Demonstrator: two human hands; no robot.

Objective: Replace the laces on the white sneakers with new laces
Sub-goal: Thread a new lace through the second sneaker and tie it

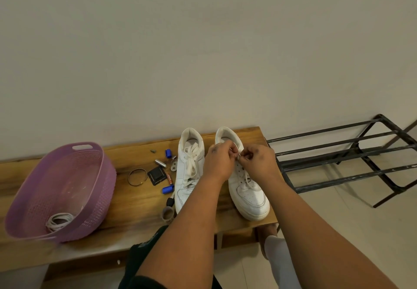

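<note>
A coil of white laces is held in the purple basket at lower left. A lace end is pinched by the left hand and right hand above the right sneaker.

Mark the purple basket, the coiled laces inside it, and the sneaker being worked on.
purple basket (106, 175), head view, right rim.
coiled laces (59, 221), head view, middle of coil.
right-hand sneaker (252, 200), head view, toe cap.

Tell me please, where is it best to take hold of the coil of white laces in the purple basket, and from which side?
Come from above, through the open top of the purple basket. The coil of white laces lies flat on the floor at its near end, so pinch the bundled loops together at their top with the fingers; the near wall probably blocks a sideways approach.
</note>
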